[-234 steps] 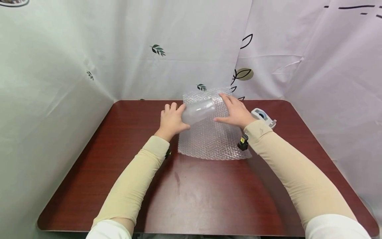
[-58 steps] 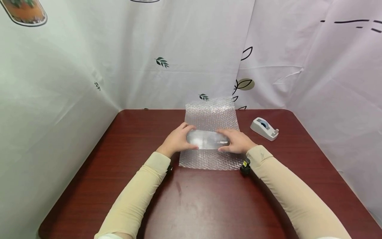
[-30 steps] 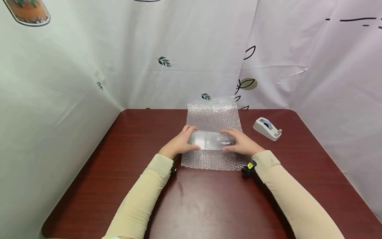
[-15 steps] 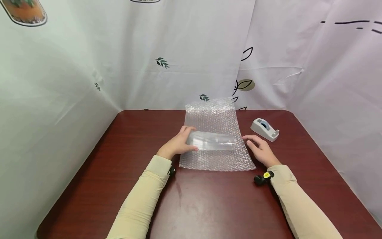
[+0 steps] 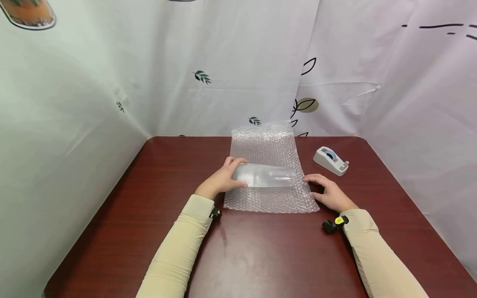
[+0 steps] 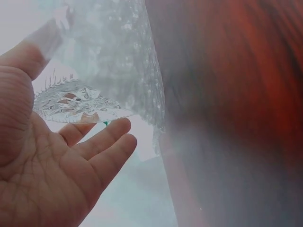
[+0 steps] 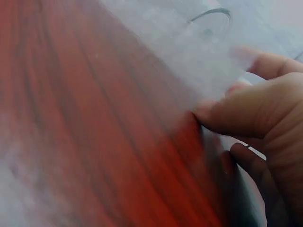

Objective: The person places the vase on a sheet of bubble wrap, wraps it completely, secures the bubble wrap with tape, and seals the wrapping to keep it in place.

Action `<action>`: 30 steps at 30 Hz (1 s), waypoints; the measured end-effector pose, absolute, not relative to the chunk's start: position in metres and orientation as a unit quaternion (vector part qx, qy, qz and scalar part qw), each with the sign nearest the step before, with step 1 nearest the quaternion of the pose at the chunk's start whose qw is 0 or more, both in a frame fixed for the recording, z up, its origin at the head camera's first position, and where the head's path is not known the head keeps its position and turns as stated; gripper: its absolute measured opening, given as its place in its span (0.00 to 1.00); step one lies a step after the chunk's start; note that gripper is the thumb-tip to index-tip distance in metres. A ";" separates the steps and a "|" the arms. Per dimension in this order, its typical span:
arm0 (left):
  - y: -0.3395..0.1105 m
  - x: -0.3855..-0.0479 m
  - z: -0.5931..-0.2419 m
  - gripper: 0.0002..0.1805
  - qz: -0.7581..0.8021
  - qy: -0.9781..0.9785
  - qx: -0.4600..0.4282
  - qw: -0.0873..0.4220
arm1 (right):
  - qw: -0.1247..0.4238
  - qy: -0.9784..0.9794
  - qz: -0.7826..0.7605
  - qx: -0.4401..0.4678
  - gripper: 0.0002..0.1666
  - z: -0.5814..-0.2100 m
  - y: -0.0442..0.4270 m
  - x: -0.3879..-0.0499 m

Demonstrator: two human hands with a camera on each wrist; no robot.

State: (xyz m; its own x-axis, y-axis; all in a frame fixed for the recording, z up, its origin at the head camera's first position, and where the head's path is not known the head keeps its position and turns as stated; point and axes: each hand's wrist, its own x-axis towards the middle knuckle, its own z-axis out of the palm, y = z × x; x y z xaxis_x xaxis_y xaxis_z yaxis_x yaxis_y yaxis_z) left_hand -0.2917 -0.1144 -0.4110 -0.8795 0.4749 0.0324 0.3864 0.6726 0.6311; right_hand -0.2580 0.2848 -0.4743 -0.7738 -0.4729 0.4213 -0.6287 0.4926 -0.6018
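A clear, ribbed, tapered glass vessel (image 5: 265, 175) lies on its side on a sheet of bubble wrap (image 5: 272, 200). My left hand (image 5: 220, 179) grips its wider left end, thumb on the near side and fingers on the far side. In the left wrist view, the vessel's faceted end (image 6: 78, 101) faces the palm of the left hand (image 6: 57, 165). Beside the sheet's right edge, my right hand (image 5: 331, 193) rests with thumb and fingers spread, fingertips touching that edge. The right wrist view shows the right thumb (image 7: 241, 106) at the wrap's blurred edge (image 7: 175, 52).
A white tape dispenser (image 5: 331, 161) with a blue roll core stands on the dark red table (image 5: 261, 256), behind my right hand. The sheet's far end rises against the white fabric backdrop (image 5: 231, 74). Fabric also hangs along both sides.
Earlier the vessel was held up above the wrap; now it lies lower and nearer on it. My right hand has released its right end and moved right to the sheet's edge.
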 end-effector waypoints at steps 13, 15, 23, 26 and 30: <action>-0.114 -0.290 -0.409 0.43 0.340 0.909 0.230 0.078 | 0.048 -0.839 0.423 0.338 0.23 -0.474 0.285 -0.255; -0.114 -0.291 -0.409 0.43 0.340 0.909 0.230 0.077 | 0.051 -0.838 0.430 0.332 0.22 -0.475 0.285 -0.255; -0.115 -0.292 -0.408 0.43 0.340 0.908 0.230 0.081 | 0.083 -0.827 0.462 0.310 0.11 -0.447 0.266 -0.239; -0.115 -0.292 -0.407 0.43 0.337 0.908 0.237 0.078 | 0.092 -0.824 0.475 0.294 0.12 -0.442 0.262 -0.236; -0.115 -0.291 -0.406 0.42 0.336 0.907 0.240 0.077 | 0.101 -0.822 0.490 0.274 0.11 -0.444 0.261 -0.237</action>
State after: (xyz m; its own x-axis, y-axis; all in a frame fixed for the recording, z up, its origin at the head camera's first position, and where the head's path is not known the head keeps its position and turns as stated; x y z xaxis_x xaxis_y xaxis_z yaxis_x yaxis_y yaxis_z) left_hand -0.2912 -0.1154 -0.4055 -0.8727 0.4878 0.0227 0.3848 0.6584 0.6468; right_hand -0.2370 0.2615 -0.4441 -0.8293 -0.3521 0.4339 -0.5492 0.3703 -0.7492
